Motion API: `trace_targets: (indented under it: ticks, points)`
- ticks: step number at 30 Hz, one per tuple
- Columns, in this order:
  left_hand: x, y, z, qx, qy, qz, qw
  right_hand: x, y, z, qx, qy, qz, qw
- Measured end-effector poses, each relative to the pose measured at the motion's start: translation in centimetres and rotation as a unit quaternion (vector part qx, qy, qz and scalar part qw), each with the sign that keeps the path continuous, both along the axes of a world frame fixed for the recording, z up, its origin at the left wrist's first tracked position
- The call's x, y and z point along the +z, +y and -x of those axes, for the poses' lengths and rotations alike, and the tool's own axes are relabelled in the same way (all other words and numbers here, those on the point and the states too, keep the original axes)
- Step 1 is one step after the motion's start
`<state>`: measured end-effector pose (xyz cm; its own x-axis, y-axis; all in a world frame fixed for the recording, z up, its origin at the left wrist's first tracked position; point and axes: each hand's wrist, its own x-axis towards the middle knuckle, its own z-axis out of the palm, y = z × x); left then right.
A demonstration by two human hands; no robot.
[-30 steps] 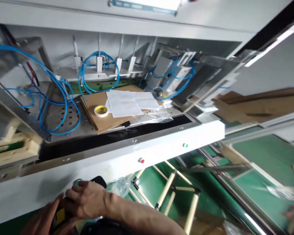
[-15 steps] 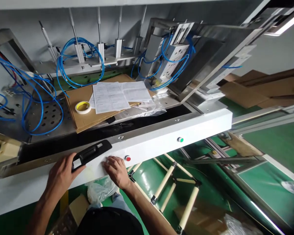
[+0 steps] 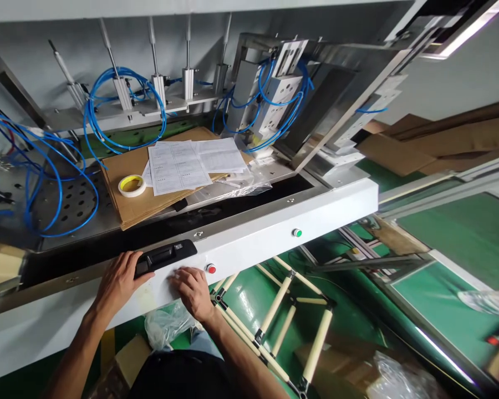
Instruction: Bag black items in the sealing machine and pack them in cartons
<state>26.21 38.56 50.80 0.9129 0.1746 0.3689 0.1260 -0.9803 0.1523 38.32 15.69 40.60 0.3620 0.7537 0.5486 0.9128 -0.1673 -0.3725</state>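
Note:
My left hand [image 3: 122,282] grips the left end of a black plastic switch panel [image 3: 166,257], with the thumb along its near side and the fingers over the top. The panel is long, has a recess in the middle and a small switch near its right end. It lies along the metal edge of the white machine beam [image 3: 253,244]. My right hand [image 3: 194,292] rests on the beam's front face, fingers loosely bent and holding nothing visible. A red button [image 3: 210,269] sits just right of its fingers.
Behind the beam, cardboard sheets [image 3: 116,191] carry a tape roll [image 3: 132,186] and printed papers [image 3: 181,166]. Blue air hoses [image 3: 89,124] loop around the cylinders. A green button [image 3: 297,233] is further right. Below stands a cream tube frame [image 3: 274,302]; a plastic bag [image 3: 166,324] hangs near my legs.
My left hand has slid the black panel right along the beam and laid it flatter on the edge. My right hand stays near the red button. The view has shifted slightly.

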Motion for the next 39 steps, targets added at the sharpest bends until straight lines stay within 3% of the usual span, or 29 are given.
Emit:
trace_targets:
  ticks: [6,9,11,14,16,17,20,25,28,33,39]
  points:
    - [0.1,-0.3,-0.7,-0.001,0.007,0.01,1.0,-0.3,0.0,0.0,-0.005,-0.01,0.001,1.0]
    - [0.2,0.1,0.2,0.01,-0.026,0.034,0.999,-0.3,0.3,-0.1,-0.017,-0.017,0.015,1.0]
    - [-0.1,0.6,1.9,0.078,-0.104,0.078,0.989,-0.2,0.4,-0.1,-0.02,-0.012,0.019,1.0]
    - [-1.4,1.1,6.1,0.284,-0.257,0.121,0.916,0.1,0.7,-0.1,-0.018,-0.006,0.012,1.0]
    - [-2.6,0.8,8.8,0.35,-0.287,0.101,0.886,0.5,0.8,-0.2,-0.022,-0.006,0.006,1.0]
    - [-3.1,0.5,9.9,0.34,-0.276,0.082,0.895,0.6,0.8,-0.3,-0.026,-0.006,0.005,1.0]
    - [-4.3,-1.2,11.4,0.234,-0.222,0.024,0.946,1.0,0.6,-0.6,-0.021,-0.011,0.012,1.0]
    - [-5.1,-4.0,9.1,0.113,-0.149,-0.038,0.982,1.1,0.3,-1.2,-0.005,-0.033,0.016,0.999]
    - [-5.7,-4.1,8.1,0.106,-0.116,-0.044,0.987,1.3,0.6,-1.4,-0.004,-0.037,0.012,0.999]
    - [-6.0,-2.9,8.9,0.067,-0.132,-0.058,0.987,2.9,0.9,-1.1,-0.013,-0.038,-0.003,0.999]
    - [-3.7,-2.6,8.3,0.059,-0.192,0.031,0.979,6.3,-0.2,-1.6,-0.004,-0.03,0.023,0.999]
